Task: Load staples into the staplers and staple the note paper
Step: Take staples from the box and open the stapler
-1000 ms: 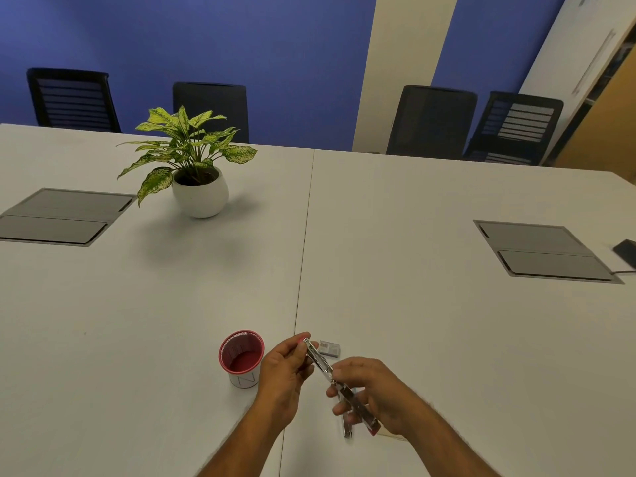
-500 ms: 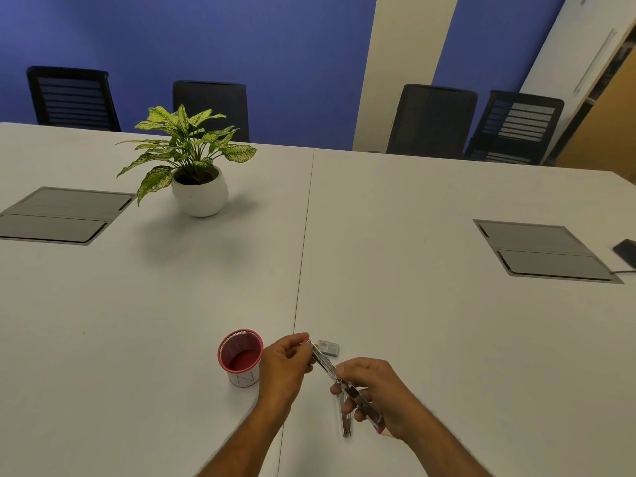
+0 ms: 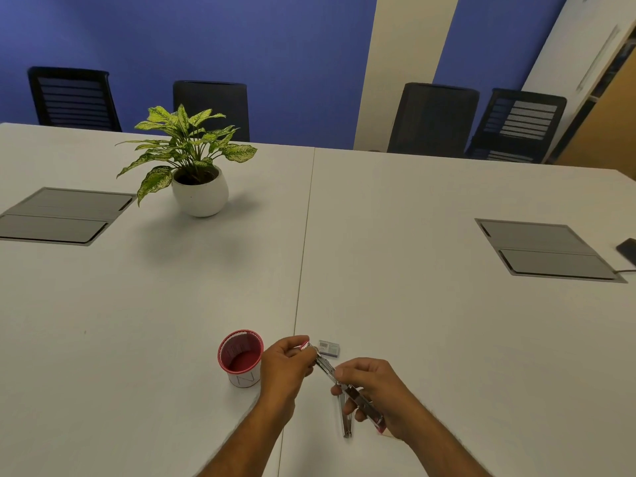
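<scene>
A small metal stapler (image 3: 347, 394) with red trim is swung open above the table near its front edge. My right hand (image 3: 375, 394) grips its middle and lower arm. My left hand (image 3: 287, 366) pinches the upper end of its open arm. A second metal arm hangs down from the hinge to the table. Just beyond the hands lies a small staple box (image 3: 329, 348). A corner of pale note paper (image 3: 389, 434) shows under my right hand, mostly hidden.
A red mesh cup (image 3: 241, 358) stands just left of my left hand. A potted plant (image 3: 196, 170) sits farther back on the left. Two grey cable hatches (image 3: 547, 251) are set into the white table (image 3: 430, 321), and a phone lies at the right edge.
Both hands and the open stapler stay in about the same spot; my left hand has shifted slightly along the upper arm's tip.
</scene>
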